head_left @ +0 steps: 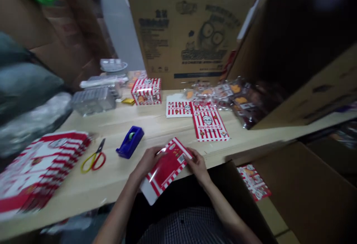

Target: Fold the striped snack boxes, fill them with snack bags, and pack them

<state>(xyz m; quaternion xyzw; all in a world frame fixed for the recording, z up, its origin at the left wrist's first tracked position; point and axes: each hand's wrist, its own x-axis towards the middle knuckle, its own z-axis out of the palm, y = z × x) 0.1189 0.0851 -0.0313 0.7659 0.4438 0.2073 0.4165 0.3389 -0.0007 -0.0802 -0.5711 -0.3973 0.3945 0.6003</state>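
Observation:
Between both hands, at the table's front edge, is a flat red-and-white striped carton with a white flap at its lower end. My left hand grips its left side, fingers partly hidden behind it. On the right edge, near the top, my right hand is closed around the carton. A blue tape dispenser stands left of my left hand. Farther left lie scissors with one yellow and one red handle. Striped printed cards lie just beyond my right hand.
A stack of flat striped cartons covers the left table end. At the back stand a folded striped box, clear plastic containers and wrapped packets. A large open cardboard box lies right; another open box sits below the edge.

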